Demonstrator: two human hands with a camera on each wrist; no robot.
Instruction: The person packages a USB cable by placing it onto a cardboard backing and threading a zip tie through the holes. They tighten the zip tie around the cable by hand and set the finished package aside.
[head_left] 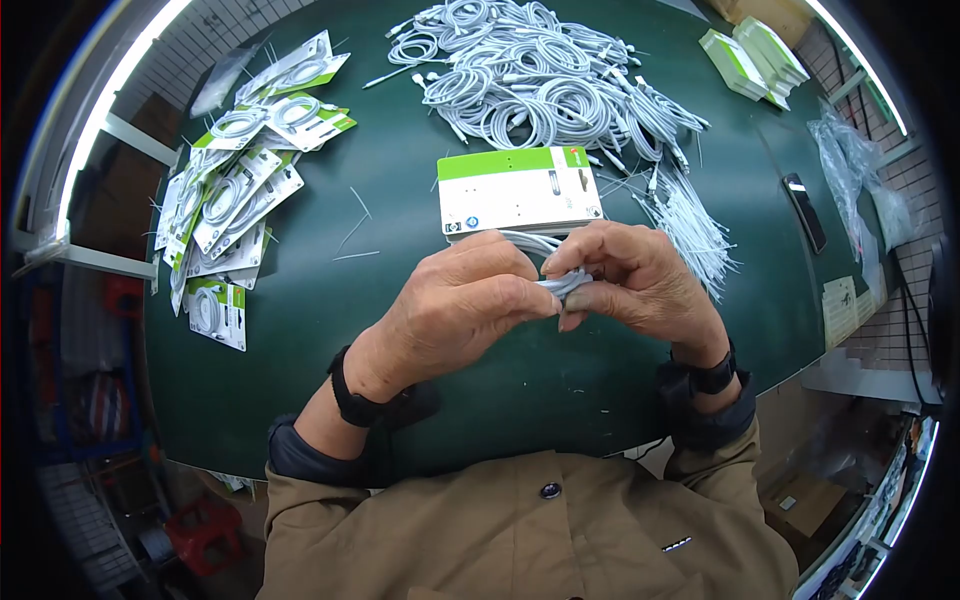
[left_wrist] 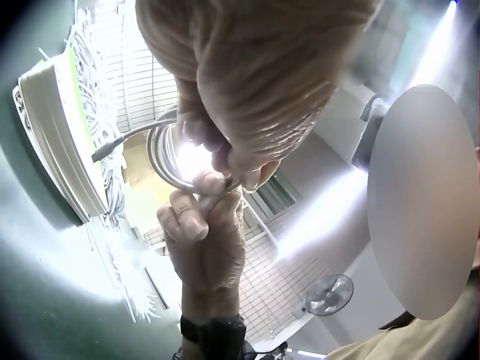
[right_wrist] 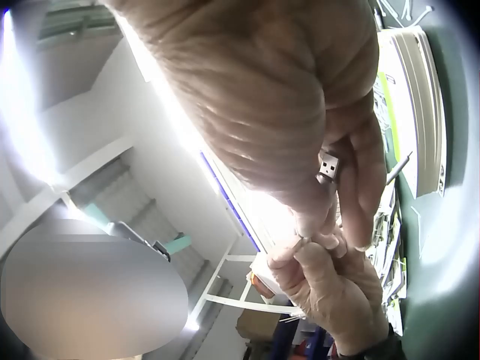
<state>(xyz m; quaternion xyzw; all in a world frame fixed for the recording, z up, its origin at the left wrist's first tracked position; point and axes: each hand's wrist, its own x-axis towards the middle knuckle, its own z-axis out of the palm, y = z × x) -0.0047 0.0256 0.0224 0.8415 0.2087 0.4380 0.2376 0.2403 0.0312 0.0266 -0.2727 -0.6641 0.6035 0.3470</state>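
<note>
Pinching coiled white cable [head_left: 530,241] between left hand [head_left: 455,312] and right hand [head_left: 645,285], both clamped on it, coil held over green table [head_left: 400,265], close before card stack [head_left: 518,190], USB plug [right_wrist: 328,166] poking out beside right-hand fingers.

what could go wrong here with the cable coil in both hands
The white cable is held off the table only by the fingers of the left hand and right hand; a slip might let the coil spring open. Its USB plug sticks out free and may snag on the card stack just beyond.
</note>
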